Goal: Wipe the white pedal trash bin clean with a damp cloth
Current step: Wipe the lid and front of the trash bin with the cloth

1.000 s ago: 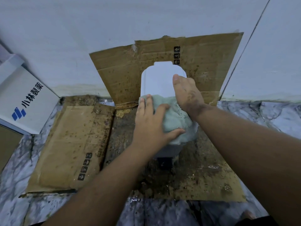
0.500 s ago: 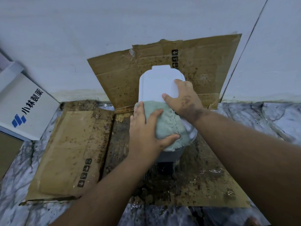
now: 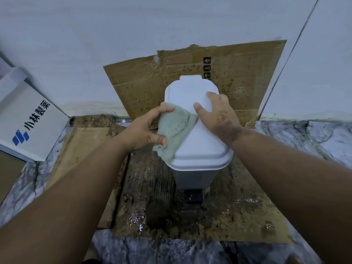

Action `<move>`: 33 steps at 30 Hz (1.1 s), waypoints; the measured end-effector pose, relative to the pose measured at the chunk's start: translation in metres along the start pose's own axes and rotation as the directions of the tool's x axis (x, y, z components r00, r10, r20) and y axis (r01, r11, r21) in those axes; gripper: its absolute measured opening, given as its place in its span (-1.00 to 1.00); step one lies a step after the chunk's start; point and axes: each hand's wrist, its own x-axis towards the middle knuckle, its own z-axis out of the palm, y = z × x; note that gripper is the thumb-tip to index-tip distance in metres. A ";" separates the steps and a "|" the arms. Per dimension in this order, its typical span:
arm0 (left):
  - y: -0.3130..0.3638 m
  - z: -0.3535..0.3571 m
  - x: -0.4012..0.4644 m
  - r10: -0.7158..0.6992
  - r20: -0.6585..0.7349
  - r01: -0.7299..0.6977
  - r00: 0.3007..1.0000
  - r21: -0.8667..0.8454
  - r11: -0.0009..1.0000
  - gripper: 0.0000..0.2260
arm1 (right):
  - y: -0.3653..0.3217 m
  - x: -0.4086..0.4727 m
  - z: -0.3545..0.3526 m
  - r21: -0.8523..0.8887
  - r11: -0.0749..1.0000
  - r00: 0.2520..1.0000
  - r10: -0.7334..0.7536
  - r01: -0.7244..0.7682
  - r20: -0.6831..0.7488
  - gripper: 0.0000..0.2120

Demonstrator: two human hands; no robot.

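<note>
1. Covering the marble floor (image 3: 323, 138), wet, stained cardboard (image 3: 238, 216) (another sheet leans on the white wall) holds the white pedal trash bin (image 3: 198, 149).
2. Left hand (image 3: 142, 130) pinches the green cloth (image 3: 175, 128) at the lid's nine o'clock edge; right hand (image 3: 217, 117) presses spread fingers at two o'clock.

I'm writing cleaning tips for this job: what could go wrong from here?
1. The cloth hangs over the lid's left edge, above the soggy, dirty cardboard; it may pick up grime.
2. Only the right hand steadies the white bin; a sideways wipe by the left hand might tip it on the wet cardboard.
</note>
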 end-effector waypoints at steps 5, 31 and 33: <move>-0.005 -0.023 0.035 0.014 0.029 -0.015 0.999 0.051 0.999 -0.22 | -0.002 0.000 0.001 -0.022 1.000 1.000 0.000 -0.001 -0.007 -0.36; 0.029 0.134 -0.069 -0.033 -0.453 0.126 0.891 0.177 0.976 -0.42 | -0.006 -0.009 -0.003 0.114 0.993 1.000 -0.016 0.019 -0.021 -0.48; 0.030 0.144 -0.079 -0.044 -0.479 0.130 0.877 0.148 0.980 -0.45 | -0.007 -0.009 -0.003 0.105 0.994 1.000 -0.014 0.015 -0.018 -0.47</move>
